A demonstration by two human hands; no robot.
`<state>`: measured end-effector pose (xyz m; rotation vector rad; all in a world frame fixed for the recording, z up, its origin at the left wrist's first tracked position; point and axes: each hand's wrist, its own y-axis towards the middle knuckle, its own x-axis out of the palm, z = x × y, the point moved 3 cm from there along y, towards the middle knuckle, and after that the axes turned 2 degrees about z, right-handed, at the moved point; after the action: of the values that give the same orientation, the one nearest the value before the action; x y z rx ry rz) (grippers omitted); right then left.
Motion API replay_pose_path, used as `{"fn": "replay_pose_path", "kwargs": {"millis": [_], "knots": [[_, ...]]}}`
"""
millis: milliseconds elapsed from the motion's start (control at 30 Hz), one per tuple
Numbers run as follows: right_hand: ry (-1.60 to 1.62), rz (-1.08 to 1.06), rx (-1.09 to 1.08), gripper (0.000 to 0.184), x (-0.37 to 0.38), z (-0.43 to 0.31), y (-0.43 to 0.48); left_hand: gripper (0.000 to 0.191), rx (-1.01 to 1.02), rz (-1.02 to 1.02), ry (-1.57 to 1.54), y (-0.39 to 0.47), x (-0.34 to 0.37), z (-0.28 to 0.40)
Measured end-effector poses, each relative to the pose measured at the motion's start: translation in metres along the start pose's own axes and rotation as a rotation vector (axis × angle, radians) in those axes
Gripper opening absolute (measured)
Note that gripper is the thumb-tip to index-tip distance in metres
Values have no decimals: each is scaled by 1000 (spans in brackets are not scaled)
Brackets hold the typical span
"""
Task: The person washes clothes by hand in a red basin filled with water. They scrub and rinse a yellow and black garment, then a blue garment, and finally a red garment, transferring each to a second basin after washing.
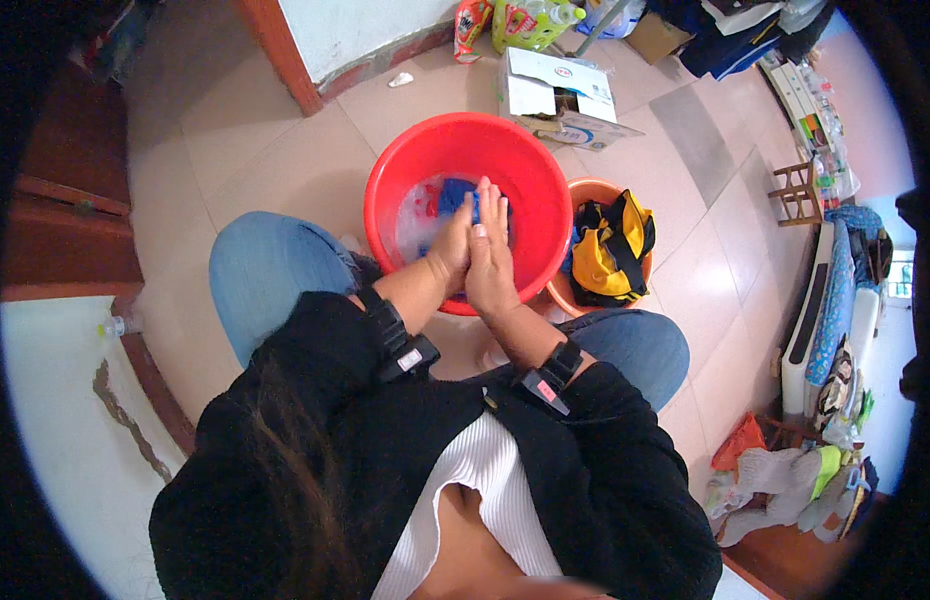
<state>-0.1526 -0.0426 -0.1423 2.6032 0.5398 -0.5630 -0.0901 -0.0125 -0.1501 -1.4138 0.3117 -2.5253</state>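
Note:
Over the near half of a red plastic basin (pixel 536 161), my left hand (pixel 453 247) and my right hand (pixel 491 259) are pressed palm to palm, fingers pointing away from me. Which arm is which follows from the usual crossing-free pose: left arm enters from the left. Neither hand shows anything held between the palms. Inside the basin lie a blue cloth (pixel 456 196) and sudsy water (pixel 416 217), partly hidden by my hands. Beside the basin on the right, an orange tub (pixel 585 187) holds black and yellow clothing (pixel 603 262).
A white cardboard box (pixel 558 82) stands beyond the basins, near a detergent bag (pixel 472 26) and a green basket of bottles (pixel 528 26). A small wooden stool (pixel 799 193) is farther right. My knees flank the basins.

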Motion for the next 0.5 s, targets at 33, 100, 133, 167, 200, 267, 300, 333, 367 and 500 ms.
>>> {"fn": "replay_pose_path", "kwargs": {"millis": [33, 100, 133, 167, 200, 267, 300, 333, 367, 500], "knots": [[-2, -7, 3, 54, 0, -3, -4, 57, 10, 53, -36, 1, -2, 2], [-12, -27, 41, 53, 0, -4, -3, 56, -258, 109, -29, -2, -4, -6], [-46, 50, 93, 53, 0, -2, -1, 55, -203, 82, 58, -1, -3, -6], [31, 114, 284, 54, -4, 4, -2, 53, -199, 25, 35, -2, -1, -8], [17, 109, 225, 54, -2, 2, -1, 53, -180, -7, 18, 1, -3, -5], [-32, 38, -50, 53, -2, -5, 0, 53, -172, -5, -71, 4, -5, -6], [-67, -14, -74, 53, -1, -7, -1, 53, -25, -10, -138, 5, -7, -1], [-55, -45, -55, 54, -2, -6, 1, 55, 24, 63, -127, 4, -9, -2], [-87, -123, 11, 55, 0, -7, -1, 55, -60, 65, -86, 5, -9, -4], [-42, 143, 204, 52, -11, -8, 1, 54, -229, -44, -12, -1, -1, -9]]}}
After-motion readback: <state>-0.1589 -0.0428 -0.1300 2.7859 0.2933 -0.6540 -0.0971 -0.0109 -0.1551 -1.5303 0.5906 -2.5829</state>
